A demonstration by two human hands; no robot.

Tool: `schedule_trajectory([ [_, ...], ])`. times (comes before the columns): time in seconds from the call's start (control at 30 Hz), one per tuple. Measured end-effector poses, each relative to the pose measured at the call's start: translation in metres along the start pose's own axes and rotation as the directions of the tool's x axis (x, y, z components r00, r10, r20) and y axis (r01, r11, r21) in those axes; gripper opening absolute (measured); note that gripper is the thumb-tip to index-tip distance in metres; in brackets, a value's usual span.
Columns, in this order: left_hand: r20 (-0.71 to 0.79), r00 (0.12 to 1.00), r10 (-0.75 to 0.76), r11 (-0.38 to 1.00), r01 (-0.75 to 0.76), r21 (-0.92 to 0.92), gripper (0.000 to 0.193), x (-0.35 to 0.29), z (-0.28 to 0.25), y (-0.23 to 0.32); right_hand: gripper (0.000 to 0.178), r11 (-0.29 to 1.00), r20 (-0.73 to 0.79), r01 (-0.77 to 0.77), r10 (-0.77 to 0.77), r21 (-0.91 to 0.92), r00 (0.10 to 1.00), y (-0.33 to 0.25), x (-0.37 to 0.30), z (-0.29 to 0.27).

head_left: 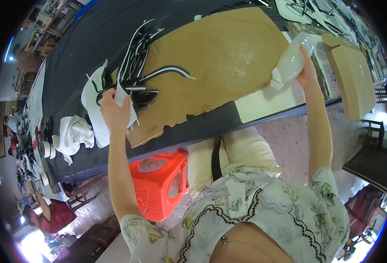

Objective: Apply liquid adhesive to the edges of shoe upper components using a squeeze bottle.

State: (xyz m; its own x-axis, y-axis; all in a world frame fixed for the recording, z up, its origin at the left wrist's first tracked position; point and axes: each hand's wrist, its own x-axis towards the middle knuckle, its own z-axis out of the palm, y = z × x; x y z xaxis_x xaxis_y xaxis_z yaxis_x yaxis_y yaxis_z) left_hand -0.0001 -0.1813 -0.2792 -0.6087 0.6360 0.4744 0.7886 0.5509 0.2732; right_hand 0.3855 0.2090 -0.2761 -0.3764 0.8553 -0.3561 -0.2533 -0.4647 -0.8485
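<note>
In my right hand (307, 73) is a translucent plastic bottle (296, 55), tilted so its white cap end (277, 80) points down to the left over the cardboard edge. Fingers and thumb wrap around its right side. My left hand (113, 110) is closed at the left end of the cardboard, with a white strip (121, 94) between thumb and fingers. Just beyond it lies a bundle of black and white strips (134, 57). Some strips, one of them curved (169, 70), reach onto the brown cardboard sheet (211, 52). Flat white pieces (96, 118) lie left of this hand.
A crumpled white cloth (74, 135) is at the table's near left. An open cardboard box (353, 79) stands at the right edge beside white sheets (268, 105). Below the table is a red plastic stool (156, 188). Another person (53, 215) is at the lower left.
</note>
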Motion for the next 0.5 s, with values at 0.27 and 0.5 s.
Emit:
schedule_trajectory([
  [0.27,-0.014,0.998,-0.060,0.998,0.060,-0.009,0.021,0.044,-0.046,-0.023,0.057,0.988,0.167,-0.155,0.152,0.006,0.974,0.016,-0.054,-0.008],
  [0.5,-0.052,0.855,0.515,0.847,-0.499,0.186,0.028,0.077,0.009,0.159,0.056,0.977,0.132,-0.099,0.075,0.189,0.988,0.032,-0.090,0.006],
])
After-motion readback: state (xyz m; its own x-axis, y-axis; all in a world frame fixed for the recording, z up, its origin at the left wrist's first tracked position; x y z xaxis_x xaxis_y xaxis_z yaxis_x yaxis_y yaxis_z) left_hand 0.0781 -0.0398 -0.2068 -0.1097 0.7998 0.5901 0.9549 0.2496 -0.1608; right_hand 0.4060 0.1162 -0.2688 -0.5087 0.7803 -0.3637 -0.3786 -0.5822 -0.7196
